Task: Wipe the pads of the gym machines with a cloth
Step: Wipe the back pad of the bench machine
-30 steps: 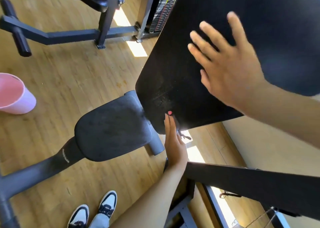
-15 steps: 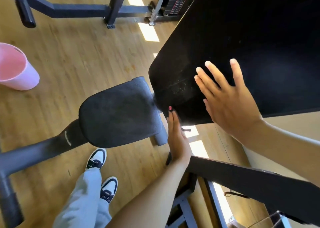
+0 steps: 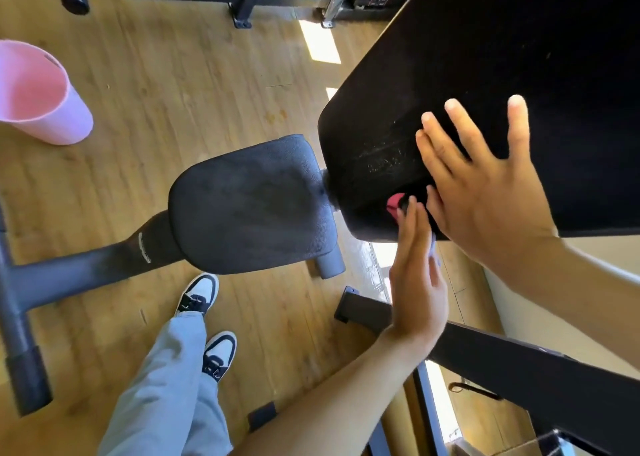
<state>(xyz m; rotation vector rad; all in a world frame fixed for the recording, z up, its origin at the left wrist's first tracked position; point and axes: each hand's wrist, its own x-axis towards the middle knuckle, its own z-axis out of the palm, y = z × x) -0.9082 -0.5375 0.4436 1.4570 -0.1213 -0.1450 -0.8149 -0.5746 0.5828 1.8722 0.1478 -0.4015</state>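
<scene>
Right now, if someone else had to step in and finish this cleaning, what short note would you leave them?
Right hand: open, fingers spread flat on the front of the big black back pad.
Left hand: open, straight fingers pressed at the pad's lower edge, beside a small pink-red thing; whether that is the cloth I cannot tell.
Seat pad: below and left of the back pad, nobody touching it.
Pink bucket: on the floor, far left.
Done: unclear; pale specks remain low on the back pad.
Left: wipe those specks, then the seat pad and the other machines.
</scene>
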